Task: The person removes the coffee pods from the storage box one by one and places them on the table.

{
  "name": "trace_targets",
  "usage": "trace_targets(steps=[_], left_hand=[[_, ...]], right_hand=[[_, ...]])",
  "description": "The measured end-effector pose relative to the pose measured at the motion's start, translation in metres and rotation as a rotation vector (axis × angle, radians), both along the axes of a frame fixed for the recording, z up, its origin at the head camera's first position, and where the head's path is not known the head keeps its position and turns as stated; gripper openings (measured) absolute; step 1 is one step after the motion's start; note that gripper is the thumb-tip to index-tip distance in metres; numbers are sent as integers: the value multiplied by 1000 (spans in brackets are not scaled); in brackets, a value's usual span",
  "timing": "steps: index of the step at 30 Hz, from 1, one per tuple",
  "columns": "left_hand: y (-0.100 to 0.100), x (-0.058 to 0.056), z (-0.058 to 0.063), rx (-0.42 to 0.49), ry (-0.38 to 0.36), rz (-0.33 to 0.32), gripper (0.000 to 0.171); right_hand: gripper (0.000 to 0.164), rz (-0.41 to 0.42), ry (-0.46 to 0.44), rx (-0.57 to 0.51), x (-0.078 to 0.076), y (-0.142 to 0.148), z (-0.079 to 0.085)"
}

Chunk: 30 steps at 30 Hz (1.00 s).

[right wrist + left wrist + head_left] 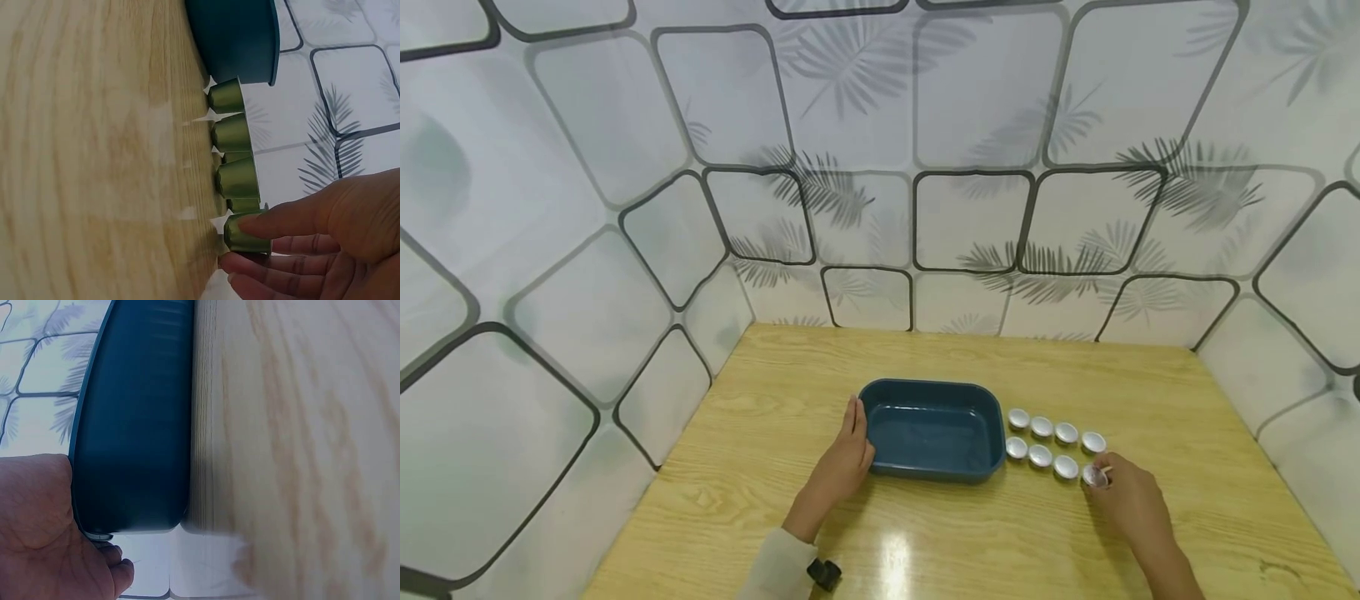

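Note:
Coffee capsules with silvery lids and green metallic bodies stand lid up in two rows, right of a dark blue rectangular baking dish. My right hand pinches the capsule at the right end of the near row between thumb and fingers. Whether that capsule touches the table cannot be told. At the dish's left end, my left hand rests with its fingers fairly straight along the outer wall and its thumb by the near corner. Inside the dish, only the bare bottom shows.
A light wood-grained table carries everything. Patterned white sheeting rises behind it and along both sides. A dark device is strapped at the left wrist, by a pale sleeve.

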<state>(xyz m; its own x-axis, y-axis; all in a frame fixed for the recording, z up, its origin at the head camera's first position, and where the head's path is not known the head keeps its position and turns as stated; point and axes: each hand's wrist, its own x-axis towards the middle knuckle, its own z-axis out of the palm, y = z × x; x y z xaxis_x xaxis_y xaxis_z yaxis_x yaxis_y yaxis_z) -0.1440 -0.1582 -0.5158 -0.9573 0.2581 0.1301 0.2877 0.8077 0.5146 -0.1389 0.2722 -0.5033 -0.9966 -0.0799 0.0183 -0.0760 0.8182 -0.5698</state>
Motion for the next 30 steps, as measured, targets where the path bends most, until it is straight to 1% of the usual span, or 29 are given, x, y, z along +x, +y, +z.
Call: trace_targets(steps=[4,10,21,25,30], left_hand=[[2,0,1,6,-10,7,64],[3,0,2,2,-4,1,64],[6,-2,3,-20,2,16,62],[4,-1,3,-23,-8,29,61],[2,0,2,0,-37,40,63]], right_hand=[[30,-4,14,34,-3,2,-2],[31,-5,30,56,-3,4,-4],[40,11,38,40,-1,5,0],[45,24,19,36,-2,4,0],[48,40,-28,47,-2,4,1]])
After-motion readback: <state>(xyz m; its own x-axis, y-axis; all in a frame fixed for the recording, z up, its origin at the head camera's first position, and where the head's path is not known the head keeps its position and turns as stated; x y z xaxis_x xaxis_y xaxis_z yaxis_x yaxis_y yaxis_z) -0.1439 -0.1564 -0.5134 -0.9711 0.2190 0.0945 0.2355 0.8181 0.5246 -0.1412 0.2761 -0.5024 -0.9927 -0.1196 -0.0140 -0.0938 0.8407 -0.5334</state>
